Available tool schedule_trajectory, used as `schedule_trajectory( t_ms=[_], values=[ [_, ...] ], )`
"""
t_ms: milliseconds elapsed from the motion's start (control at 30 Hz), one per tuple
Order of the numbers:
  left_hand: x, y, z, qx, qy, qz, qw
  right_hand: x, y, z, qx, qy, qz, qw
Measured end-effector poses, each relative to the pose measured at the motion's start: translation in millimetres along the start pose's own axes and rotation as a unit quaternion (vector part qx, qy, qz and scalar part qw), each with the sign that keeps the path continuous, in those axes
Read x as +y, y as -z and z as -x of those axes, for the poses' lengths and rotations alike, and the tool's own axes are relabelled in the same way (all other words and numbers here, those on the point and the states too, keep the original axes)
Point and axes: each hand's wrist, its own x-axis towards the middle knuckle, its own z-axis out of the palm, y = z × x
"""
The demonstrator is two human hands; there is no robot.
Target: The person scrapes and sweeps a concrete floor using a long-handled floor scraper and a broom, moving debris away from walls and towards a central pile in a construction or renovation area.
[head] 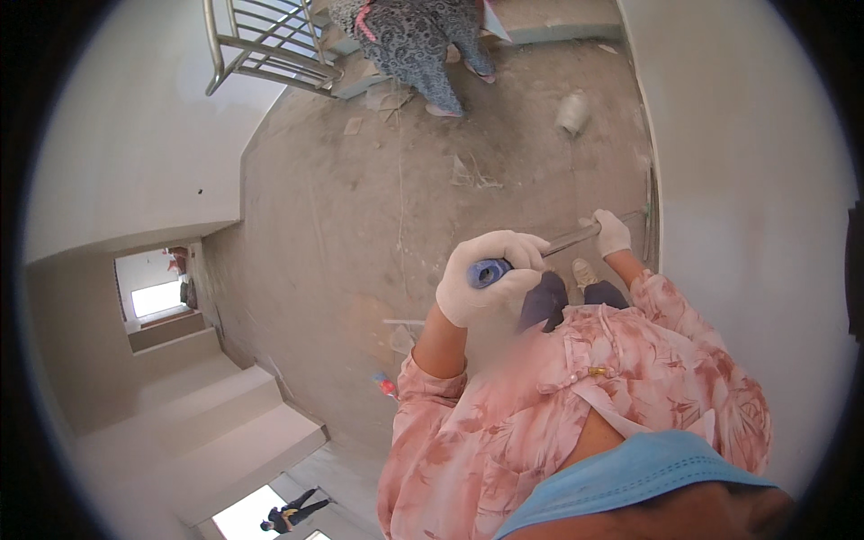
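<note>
My left hand [496, 277], in a white glove, is wrapped around the blue end grip [489, 273] of a long metal pole [572, 239]. Further along the same pole, my right hand [611, 233], also gloved in white, holds it. Beyond the right hand the pole runs towards the base of the right wall, where a long thin strip [650, 212] lies along the floor edge. Whether the strip is part of the tool I cannot tell. My shoe [584, 272] shows below the hands.
Another person [432, 47] in patterned clothes bends by the steps [560, 32], beside a metal railing [270, 47]. On the dusty floor lie a whitish roll or bag [573, 113], torn scraps [466, 172], string and a red-and-blue wrapper [385, 385]. A distant person [295, 513] stands by a bright opening.
</note>
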Motion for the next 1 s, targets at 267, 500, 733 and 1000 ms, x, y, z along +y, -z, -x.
schedule_trajectory(
  t_ms=[267,500,733,1000],
  values=[
    [11.2,41.5,-11.0,0.033,-0.006,0.019,0.999,-40.6,-22.3,-28.4,-0.025,0.014,0.021,0.999],
    [32.7,86.8,-21.9,0.02,-0.072,-0.006,0.997,-84.1,-25.3,-62.9,-0.042,0.052,-0.005,0.998],
    [18.2,95.5,-69.0,0.051,-0.114,-0.019,0.992,-69.0,0.6,-138.3,0.013,0.072,0.006,0.997],
    [-36.8,69.2,-198.8,0.109,-0.027,-0.056,0.992,82.2,-34.9,-299.2,0.008,0.059,-0.034,0.998]
  ],
)
